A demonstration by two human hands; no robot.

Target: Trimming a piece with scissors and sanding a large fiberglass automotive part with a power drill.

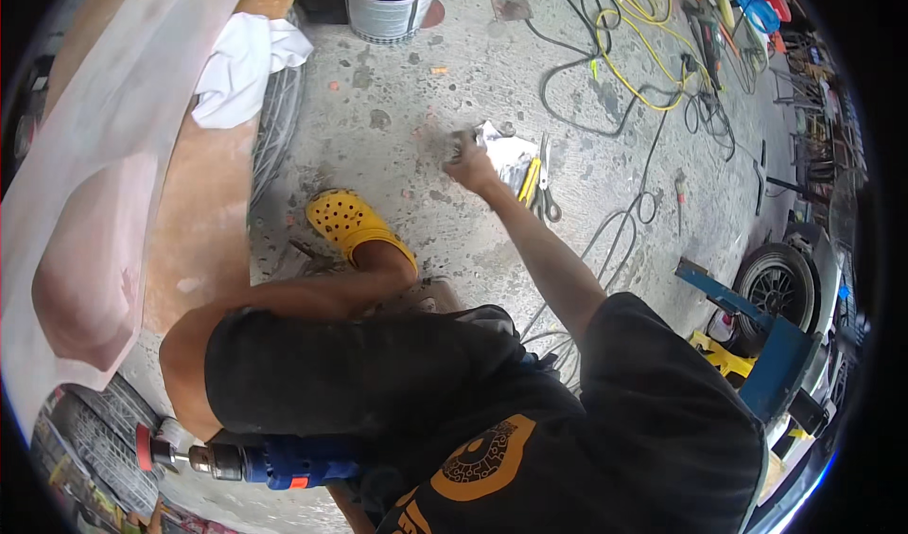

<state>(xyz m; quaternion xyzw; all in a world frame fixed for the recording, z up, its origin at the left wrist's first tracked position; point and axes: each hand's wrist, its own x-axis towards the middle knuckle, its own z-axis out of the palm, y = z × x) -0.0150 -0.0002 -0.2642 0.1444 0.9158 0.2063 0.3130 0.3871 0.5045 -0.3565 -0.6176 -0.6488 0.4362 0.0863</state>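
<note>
My right hand (473,167) reaches down to the concrete floor, its fingers closed around something dark and slightly blurred, beside a crumpled white sheet (511,151). A yellow-handled tool (531,179) and black-handled scissors (547,195) lie just below and right of it. My left hand is not visible. At the lower left, beside my thigh, is a blue power drill (284,463) with a red pad on its tip. A pale, curved panel (123,89) rests on a wooden board (208,175) to my left, with a white cloth (246,66) at its edge.
My foot in a yellow clog (345,222) is on the floor. A bucket (388,9) stands at the top. Black and yellow cables (643,99) trail across the right side, near a car wheel (771,293) and a blue metal stand (780,350). Tires (104,425) lie at lower left.
</note>
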